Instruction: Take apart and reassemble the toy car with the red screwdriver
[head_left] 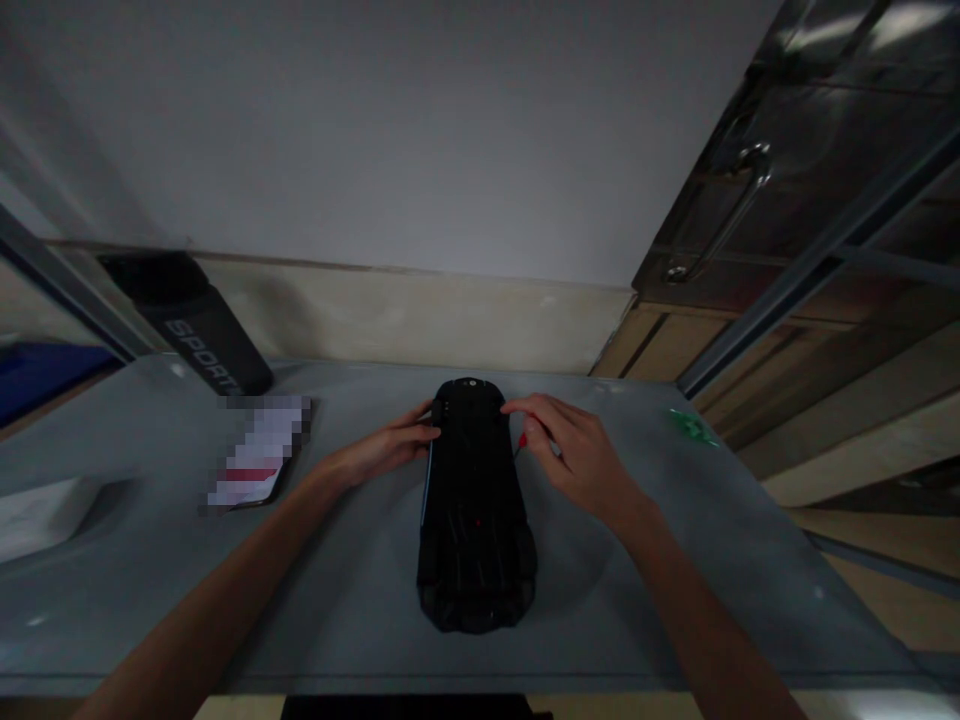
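Note:
A black toy car [472,480] lies upside down on the grey table, its underside and wheels facing up. My left hand [390,445] steadies it, fingers against its left side near the far wheel. On the other side, my right hand [574,440] has its index finger touching the car by the far right wheel. Its curled fingers hold a small screwdriver with a red handle [523,440], and the thin shaft points down beside the car. Part of the screwdriver is hidden by the hand.
A dark bottle [202,335] marked "SPORT" stands at the back left. Near it lies a phone [262,450] with a blurred screen. A white object [45,515] sits at the left edge, and a small green piece [694,426] at the right. Behind the table [615,620] rises a wall.

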